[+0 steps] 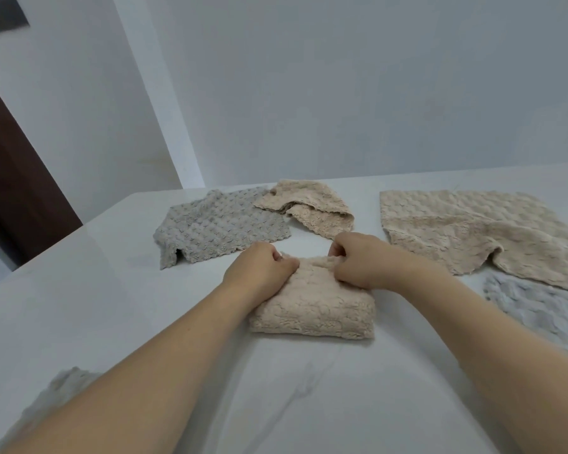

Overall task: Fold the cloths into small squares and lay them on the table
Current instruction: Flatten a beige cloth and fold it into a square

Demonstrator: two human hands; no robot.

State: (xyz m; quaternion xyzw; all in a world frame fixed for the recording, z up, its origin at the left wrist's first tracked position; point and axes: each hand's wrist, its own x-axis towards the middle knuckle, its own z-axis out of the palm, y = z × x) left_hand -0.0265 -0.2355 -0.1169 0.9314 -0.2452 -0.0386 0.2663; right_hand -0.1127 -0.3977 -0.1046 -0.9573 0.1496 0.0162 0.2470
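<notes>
At the middle of the white desk [112, 290] lies a beige cloth [315, 309] folded into a thick, roughly square pad, its near edge rounded and its far edge under both hands. The left hand [263, 267] sits on the pad's far left corner with its fingers curled into a tight grip on the fabric there. The right hand [358, 260] is at the far right corner, its fingers likewise curled, its grip pinching up a small ridge of the cloth's edge between thumb and fingers. Both forearms reach in from the near edge of the view, bare to the elbow.

Beyond the hands, well apart from the pad, a grey cloth [210, 227] with a bubbled weave lies loosely spread, one corner hanging down in a crease. Touching its far right side is a crumpled beige cloth [309, 208], bunched and partly turned over on itself. To the right a larger beige cloth [466, 231] lies mostly flat, its near edge rumpled. Just beside and partly under that edge, at the right border, is a pale grey cloth [545, 309], blurred. At the near left corner, half hidden by the left forearm, another light cloth [56, 391] shows as a blur. A white wall [341, 93] rises behind the desk, and a dark door [10, 178] stands at the far left.
</notes>
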